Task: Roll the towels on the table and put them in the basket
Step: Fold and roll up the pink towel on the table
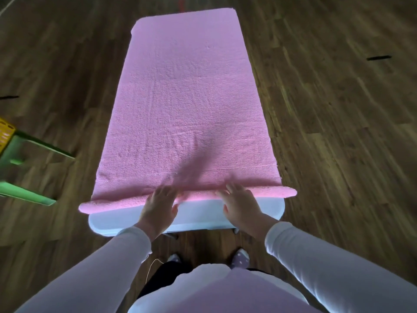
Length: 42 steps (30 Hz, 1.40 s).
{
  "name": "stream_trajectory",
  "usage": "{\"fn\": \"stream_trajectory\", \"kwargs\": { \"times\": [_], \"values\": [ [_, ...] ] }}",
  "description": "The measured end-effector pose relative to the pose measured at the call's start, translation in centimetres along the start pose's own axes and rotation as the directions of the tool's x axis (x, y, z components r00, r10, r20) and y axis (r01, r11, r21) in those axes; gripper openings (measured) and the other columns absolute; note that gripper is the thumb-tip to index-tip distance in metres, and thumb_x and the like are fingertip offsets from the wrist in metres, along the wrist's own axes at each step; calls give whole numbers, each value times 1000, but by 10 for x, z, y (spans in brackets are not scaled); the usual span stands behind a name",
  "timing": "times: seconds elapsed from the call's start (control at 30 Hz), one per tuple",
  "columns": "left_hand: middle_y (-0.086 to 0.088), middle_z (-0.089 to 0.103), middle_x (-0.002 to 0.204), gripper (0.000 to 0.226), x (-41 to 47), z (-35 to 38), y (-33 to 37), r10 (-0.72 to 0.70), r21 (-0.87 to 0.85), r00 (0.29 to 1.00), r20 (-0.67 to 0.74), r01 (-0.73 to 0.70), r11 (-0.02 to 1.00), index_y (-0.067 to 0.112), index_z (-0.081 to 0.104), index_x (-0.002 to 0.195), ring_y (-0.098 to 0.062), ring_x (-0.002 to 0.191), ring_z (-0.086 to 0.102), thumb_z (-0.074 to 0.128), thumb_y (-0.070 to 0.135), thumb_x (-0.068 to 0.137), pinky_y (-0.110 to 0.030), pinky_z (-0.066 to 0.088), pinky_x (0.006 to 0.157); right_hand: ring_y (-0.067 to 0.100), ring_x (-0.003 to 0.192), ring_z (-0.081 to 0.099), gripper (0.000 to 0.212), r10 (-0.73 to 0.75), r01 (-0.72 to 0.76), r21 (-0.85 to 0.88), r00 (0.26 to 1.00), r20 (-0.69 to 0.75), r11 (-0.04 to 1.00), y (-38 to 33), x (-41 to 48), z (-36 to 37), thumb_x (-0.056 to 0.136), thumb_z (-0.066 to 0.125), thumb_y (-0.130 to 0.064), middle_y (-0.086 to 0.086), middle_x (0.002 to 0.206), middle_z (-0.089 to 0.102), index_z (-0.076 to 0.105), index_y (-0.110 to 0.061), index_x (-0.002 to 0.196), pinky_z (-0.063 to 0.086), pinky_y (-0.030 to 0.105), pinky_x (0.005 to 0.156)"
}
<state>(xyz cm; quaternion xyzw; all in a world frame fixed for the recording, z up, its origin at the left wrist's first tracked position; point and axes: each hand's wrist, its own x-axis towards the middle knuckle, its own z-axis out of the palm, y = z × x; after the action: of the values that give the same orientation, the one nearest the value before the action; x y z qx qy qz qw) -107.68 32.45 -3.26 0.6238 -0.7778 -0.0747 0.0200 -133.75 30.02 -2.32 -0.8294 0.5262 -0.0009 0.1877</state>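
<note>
A large pink towel [187, 96] lies spread flat along almost the whole white table [198, 219]. Its near edge is turned over into a thin roll [270, 192] that runs across the table's width. My left hand [159, 205] and my right hand [239, 203] rest palm down on that roll, side by side, fingers spread and pointing away from me. Both hands are blurred. A corner of the yellow basket [5, 134] shows at the far left edge.
The yellow basket sits on a green stool or frame [27, 168] to the left of the table. Dark wooden floor surrounds the table. My feet in dotted socks [240, 258] stand just under the near edge.
</note>
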Motion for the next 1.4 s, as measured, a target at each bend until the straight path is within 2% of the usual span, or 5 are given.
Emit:
{"fn": "stream_trajectory", "kwargs": {
  "times": [0.17,0.87,1.07,1.23,1.4],
  "values": [
    [-14,66,108,50,-28,-7,-57,-63,9,998,-15,63,998,8,62,113,-33,94,65,78,-4,68,-44,59,79,34,148,13,56,244,-220,-200,964,108,955,-35,11,-2,95,45,-22,8,163,7,30,-24,148,32,57,109],
    [5,54,65,38,-53,-57,-225,-154,-64,941,300,181,981,27,47,86,-17,63,55,22,53,99,-36,45,76,33,111,59,57,592,-547,-268,796,125,793,-94,53,-1,98,33,-57,18,136,43,27,-28,147,57,43,83],
    [-8,53,125,41,-45,-44,-194,-349,208,920,179,311,927,26,43,130,-32,115,48,45,48,96,-50,39,94,28,112,59,62,563,-539,-248,826,33,805,-97,44,-3,94,34,-63,10,142,44,30,-29,146,56,40,81],
    [-7,62,105,29,-37,-24,-136,52,16,997,64,-53,998,14,60,108,-29,97,60,69,24,82,-47,54,78,29,129,43,67,484,-463,-218,873,52,859,-68,16,4,95,47,-50,6,147,37,17,-28,151,41,47,101],
    [-5,64,110,37,-30,-19,-108,-27,88,994,109,17,996,17,60,113,-27,96,62,72,22,79,-44,56,75,40,106,57,59,495,-503,-225,864,-96,834,-16,-13,3,72,78,-17,18,121,57,57,-14,128,50,53,84]
  ]
}}
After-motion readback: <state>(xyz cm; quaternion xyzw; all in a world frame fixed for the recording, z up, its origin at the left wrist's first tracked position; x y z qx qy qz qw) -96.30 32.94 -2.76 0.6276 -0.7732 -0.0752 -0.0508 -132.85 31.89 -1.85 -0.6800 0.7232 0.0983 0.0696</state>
